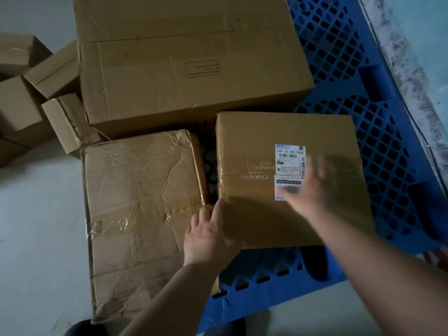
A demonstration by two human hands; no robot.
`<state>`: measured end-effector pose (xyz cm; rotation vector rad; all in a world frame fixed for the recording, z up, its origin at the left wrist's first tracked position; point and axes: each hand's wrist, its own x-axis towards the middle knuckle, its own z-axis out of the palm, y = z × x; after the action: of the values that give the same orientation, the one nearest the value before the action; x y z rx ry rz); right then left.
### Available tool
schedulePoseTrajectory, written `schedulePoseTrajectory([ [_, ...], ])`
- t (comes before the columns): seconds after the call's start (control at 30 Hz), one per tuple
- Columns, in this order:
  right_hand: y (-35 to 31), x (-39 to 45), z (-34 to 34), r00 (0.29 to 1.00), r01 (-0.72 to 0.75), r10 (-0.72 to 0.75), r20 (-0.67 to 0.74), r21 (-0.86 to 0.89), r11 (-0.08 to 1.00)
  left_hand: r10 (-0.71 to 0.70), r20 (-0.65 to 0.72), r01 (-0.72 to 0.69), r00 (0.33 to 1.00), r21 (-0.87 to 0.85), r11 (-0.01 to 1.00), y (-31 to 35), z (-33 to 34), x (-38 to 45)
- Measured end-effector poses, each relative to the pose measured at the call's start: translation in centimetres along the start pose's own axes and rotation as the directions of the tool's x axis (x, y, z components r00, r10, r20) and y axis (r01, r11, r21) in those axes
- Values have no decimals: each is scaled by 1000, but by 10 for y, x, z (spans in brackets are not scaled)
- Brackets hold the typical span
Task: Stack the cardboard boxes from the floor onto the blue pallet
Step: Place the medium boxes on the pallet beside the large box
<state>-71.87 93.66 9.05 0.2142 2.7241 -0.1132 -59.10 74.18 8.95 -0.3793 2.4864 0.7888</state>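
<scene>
The labelled box (288,180) on the pallet (378,141) near its front edge looks stiff and light; left hand (208,236) lies flat on its corner, right hand (312,192) is blurred, fingers apparently spread, so push its sides.

Single head-worn wide-angle view, looking steeply down and forward from close above. Blue pallet (378,146) runs far-right to near; cardboard boxes (189,69) fill centre and left. Both forearms enter from near edge. Frame edges bend, right side blurred.
</scene>
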Motion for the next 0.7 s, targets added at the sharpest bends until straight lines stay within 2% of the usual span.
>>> schedulePoseTrajectory([
  [0.03, 25, 9, -5, 984, -177, 176, 27, 10, 984, -21, 29, 22, 999, -21, 1000, 9, 3, 5],
  [0.1, 73, 18, -10, 895, -442, 430, 122, 112, 890, -82, 108, 82, 991, -3, 997, 21, 7, 13],
  [0.17, 108, 18, -6, 824, -562, 510, 248, 236, 793, -111, 169, 92, 979, 120, 989, 28, 10, 18],
  [0.27, 128, 8, 3, 802, -592, 485, 349, 352, 725, -109, 171, 54, 979, 294, 954, 34, 9, 24],
  [0.37, 132, -13, 13, 807, -591, 498, 319, 448, 671, -61, 181, 0, 982, 319, 948, 41, 6, 27],
  [0.43, 132, -36, 18, 771, -633, 548, 324, 482, 605, -4, 184, -62, 983, 355, 933, 46, 3, 29],
  [0.5, 129, -61, 27, 710, -682, 612, 348, 558, 473, 65, 178, -130, 982, 379, 916, 52, -1, 34],
  [0.6, 112, -102, 47, 512, -793, 737, 441, 573, 208, 149, 166, -210, 975, 467, 859, 64, -5, 48],
  [0.7, 78, -131, 66, 419, -824, 752, 509, 560, 80, 168, 190, -244, 967, 512, 824, 73, -4, 49],
])
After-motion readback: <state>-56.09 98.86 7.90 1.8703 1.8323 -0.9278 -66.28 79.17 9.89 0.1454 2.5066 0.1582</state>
